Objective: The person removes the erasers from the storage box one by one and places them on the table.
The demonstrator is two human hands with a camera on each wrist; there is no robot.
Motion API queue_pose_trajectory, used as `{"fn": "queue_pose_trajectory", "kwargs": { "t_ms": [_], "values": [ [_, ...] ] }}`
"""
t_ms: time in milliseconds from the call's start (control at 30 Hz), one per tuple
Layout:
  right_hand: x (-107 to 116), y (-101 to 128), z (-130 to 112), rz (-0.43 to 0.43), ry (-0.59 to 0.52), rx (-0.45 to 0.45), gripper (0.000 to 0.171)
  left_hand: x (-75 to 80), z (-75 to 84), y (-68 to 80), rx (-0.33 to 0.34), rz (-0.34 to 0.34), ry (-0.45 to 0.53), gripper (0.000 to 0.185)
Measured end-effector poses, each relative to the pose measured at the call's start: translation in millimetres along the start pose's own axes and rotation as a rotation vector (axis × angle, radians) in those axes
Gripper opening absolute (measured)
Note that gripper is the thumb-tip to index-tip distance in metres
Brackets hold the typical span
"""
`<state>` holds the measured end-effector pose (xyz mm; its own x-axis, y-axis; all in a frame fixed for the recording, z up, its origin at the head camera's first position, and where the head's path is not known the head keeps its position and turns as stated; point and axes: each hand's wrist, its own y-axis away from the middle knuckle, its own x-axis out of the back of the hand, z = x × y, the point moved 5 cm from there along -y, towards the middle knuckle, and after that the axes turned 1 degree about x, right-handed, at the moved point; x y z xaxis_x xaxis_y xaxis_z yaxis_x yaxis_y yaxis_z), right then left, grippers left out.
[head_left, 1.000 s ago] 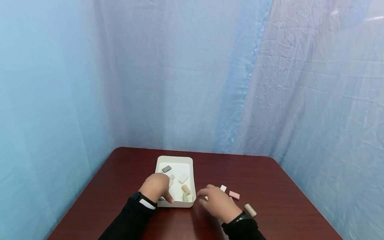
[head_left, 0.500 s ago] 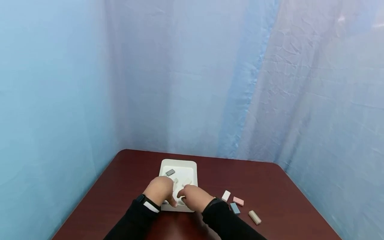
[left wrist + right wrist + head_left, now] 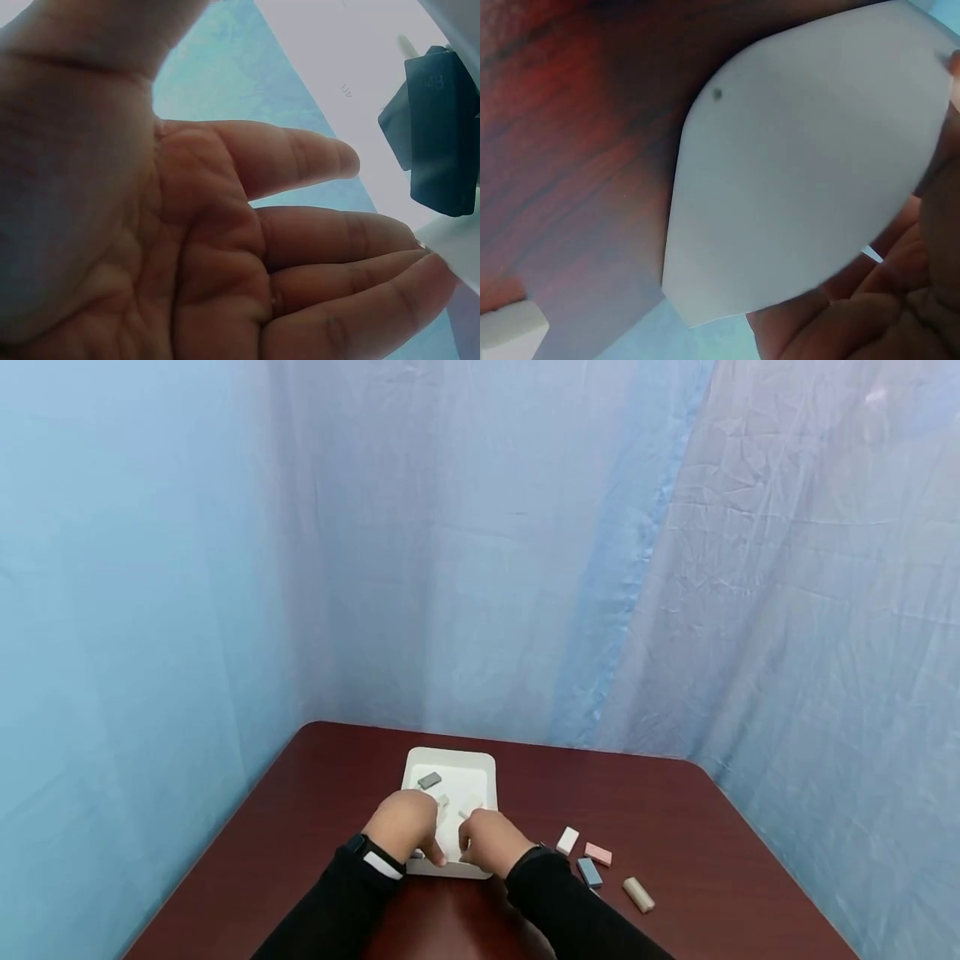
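A white tray (image 3: 453, 758) holds several small erasers, among them a grey eraser (image 3: 430, 781) near its far left. My left hand (image 3: 407, 822) lies over the tray's left side. In the left wrist view its fingers (image 3: 330, 232) are straight, with fingertips by the white tray wall. Dark blocks (image 3: 446, 135), one marked like 4B, appear beyond them. My right hand (image 3: 495, 843) reaches down into the near right of the tray, fingers bent. In the right wrist view the tray wall (image 3: 795, 165) hides its fingertips, so whether they grip an eraser is hidden.
Right of the tray, on the dark red table (image 3: 712, 860), lie a white eraser (image 3: 567, 840), a pink eraser (image 3: 598, 854), a blue eraser (image 3: 589, 872) and a beige cylindrical piece (image 3: 638, 895). Light blue curtains (image 3: 480, 568) stand around the table.
My right hand has gone left from the loose pieces on the table into the tray, uncovering the blue eraser. My left hand stays over the tray's left side.
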<state>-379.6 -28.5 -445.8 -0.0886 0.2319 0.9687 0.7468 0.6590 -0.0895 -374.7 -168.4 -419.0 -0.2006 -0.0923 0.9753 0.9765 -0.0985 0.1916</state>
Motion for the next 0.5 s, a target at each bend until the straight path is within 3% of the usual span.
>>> {"fn": "queue_pose_trajectory", "kwargs": {
  "t_ms": [233, 500],
  "values": [
    [-6.5, 9.4, 6.3, -0.027, -0.067, -0.016, 0.029, -13.6, 2.6, 0.7, 0.030, -0.028, -0.004, 0.055],
    [15.3, 29.4, 0.7, 0.028, -0.256, -0.068, 0.010, -9.5, -2.1, 3.3, 0.026, -0.018, -0.012, 0.059]
  ]
}}
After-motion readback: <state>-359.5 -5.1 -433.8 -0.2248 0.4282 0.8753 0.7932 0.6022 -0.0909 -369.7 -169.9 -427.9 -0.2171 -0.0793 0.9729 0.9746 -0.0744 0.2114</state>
